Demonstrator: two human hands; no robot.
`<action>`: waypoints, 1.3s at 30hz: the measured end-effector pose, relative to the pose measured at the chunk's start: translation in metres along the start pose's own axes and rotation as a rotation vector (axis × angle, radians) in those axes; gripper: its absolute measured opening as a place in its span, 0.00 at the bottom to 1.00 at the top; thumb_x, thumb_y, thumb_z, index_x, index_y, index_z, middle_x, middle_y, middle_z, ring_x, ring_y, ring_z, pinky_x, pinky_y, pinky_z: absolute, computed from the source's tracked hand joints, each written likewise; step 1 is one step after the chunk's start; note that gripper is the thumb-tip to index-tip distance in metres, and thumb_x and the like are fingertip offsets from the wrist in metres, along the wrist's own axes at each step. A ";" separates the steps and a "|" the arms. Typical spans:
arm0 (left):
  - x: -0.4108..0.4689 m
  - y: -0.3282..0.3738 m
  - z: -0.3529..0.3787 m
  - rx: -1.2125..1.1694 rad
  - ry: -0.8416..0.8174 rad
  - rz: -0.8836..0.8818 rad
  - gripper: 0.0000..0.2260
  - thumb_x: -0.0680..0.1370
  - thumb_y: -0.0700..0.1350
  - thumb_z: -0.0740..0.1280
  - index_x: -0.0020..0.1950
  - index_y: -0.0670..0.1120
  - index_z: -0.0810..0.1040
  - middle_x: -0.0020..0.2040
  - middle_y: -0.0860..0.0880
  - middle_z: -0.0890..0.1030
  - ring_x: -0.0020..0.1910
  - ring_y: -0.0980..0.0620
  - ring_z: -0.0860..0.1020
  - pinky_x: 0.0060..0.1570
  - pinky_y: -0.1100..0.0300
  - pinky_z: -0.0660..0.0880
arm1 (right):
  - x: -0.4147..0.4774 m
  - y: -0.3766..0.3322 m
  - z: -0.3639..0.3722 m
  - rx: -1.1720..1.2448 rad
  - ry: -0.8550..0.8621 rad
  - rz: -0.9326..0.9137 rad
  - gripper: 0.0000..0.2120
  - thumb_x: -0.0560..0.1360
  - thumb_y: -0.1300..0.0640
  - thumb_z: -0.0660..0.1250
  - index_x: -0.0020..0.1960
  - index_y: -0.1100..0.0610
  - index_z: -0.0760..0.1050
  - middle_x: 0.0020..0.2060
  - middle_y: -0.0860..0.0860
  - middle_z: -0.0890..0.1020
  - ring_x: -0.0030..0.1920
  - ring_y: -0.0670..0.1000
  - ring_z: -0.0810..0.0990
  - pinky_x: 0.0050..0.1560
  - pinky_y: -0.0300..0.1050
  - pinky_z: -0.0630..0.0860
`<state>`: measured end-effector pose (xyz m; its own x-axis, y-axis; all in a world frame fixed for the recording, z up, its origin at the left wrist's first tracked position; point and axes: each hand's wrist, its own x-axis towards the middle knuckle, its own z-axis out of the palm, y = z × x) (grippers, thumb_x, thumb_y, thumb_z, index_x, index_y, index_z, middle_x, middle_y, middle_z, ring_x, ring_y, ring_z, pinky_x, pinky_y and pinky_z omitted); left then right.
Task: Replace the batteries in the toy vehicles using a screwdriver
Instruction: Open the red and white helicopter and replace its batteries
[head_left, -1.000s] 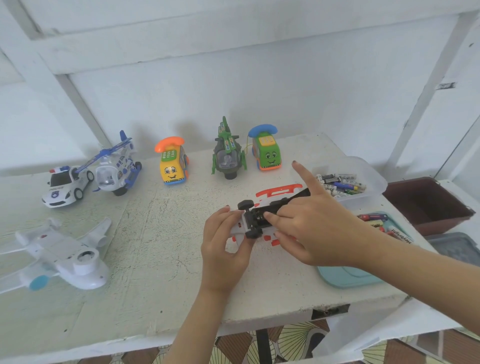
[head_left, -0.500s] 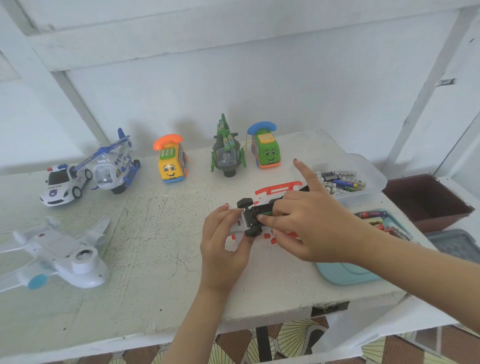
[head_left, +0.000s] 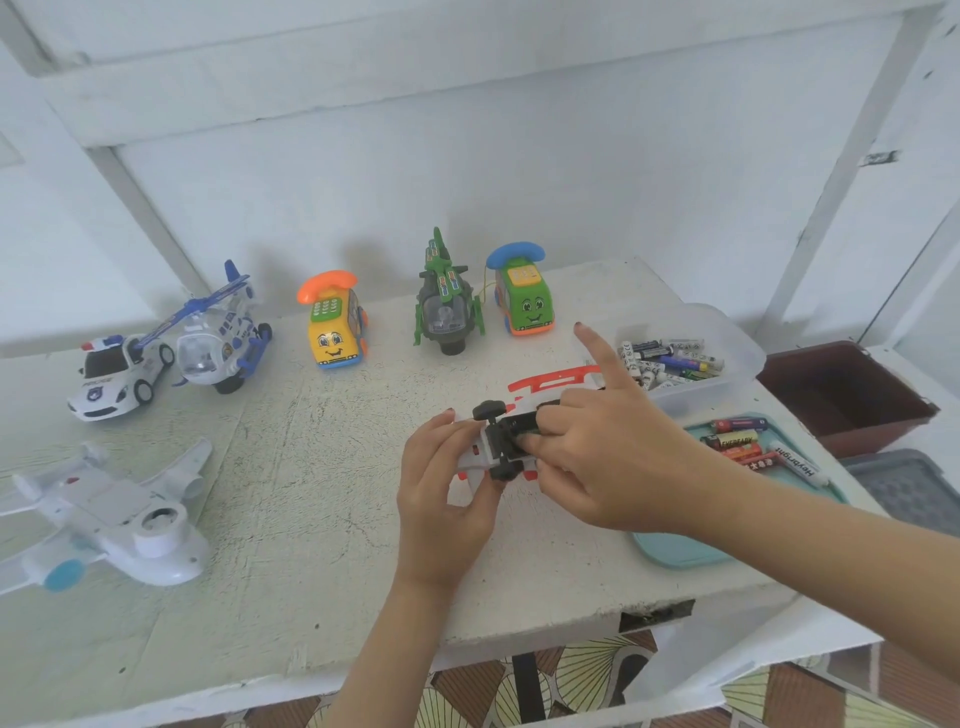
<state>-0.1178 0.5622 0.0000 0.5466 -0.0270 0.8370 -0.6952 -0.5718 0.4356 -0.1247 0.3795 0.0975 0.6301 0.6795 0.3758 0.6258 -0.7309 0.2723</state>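
Note:
A white and red toy vehicle (head_left: 493, 441) lies upside down on the table's middle right, its black underside and wheels facing up. My left hand (head_left: 441, 499) grips its left end from below. The curled fingers of my right hand (head_left: 613, 457) press on the black underside, with the index finger pointing up and away. What lies under those fingertips is hidden. Loose small batteries (head_left: 670, 358) fill a clear box (head_left: 737, 332) behind my right hand. More batteries (head_left: 735, 441) lie on a teal tray (head_left: 675, 551) under my right forearm. No screwdriver shows.
Along the back stand a police car (head_left: 114, 374), a white-blue helicopter (head_left: 218, 338), a yellow phone car (head_left: 335, 327), a green helicopter (head_left: 447, 312) and a green phone car (head_left: 524, 296). A white plane (head_left: 104, 519) lies upside down at left. A brown bin (head_left: 852, 395) sits off the right edge.
Both hands stay on the upturned toy. My right fingers have slid slightly along its black underside; the toy itself has barely moved.

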 end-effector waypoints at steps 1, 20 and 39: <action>0.000 0.000 0.000 0.002 0.001 -0.001 0.18 0.72 0.45 0.71 0.60 0.44 0.74 0.56 0.51 0.76 0.61 0.49 0.74 0.66 0.60 0.68 | 0.000 0.000 0.000 -0.002 0.001 0.002 0.20 0.75 0.52 0.52 0.39 0.51 0.82 0.28 0.45 0.74 0.31 0.49 0.75 0.72 0.68 0.50; 0.004 0.004 -0.004 0.094 -0.017 -0.030 0.19 0.71 0.46 0.71 0.54 0.33 0.79 0.53 0.46 0.77 0.57 0.50 0.74 0.63 0.63 0.70 | -0.060 0.063 -0.015 0.403 0.294 0.523 0.16 0.76 0.53 0.54 0.42 0.57 0.79 0.36 0.49 0.80 0.40 0.53 0.76 0.45 0.47 0.70; 0.001 0.005 -0.004 0.096 -0.013 -0.038 0.18 0.72 0.45 0.71 0.55 0.33 0.79 0.54 0.47 0.76 0.57 0.49 0.74 0.60 0.57 0.72 | -0.111 0.071 0.008 0.122 -0.294 0.460 0.06 0.70 0.56 0.67 0.47 0.53 0.74 0.39 0.47 0.79 0.43 0.52 0.77 0.39 0.45 0.70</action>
<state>-0.1221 0.5624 0.0041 0.5778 -0.0140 0.8161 -0.6265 -0.6485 0.4324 -0.1463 0.2525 0.0681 0.9416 0.2940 0.1642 0.2936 -0.9555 0.0277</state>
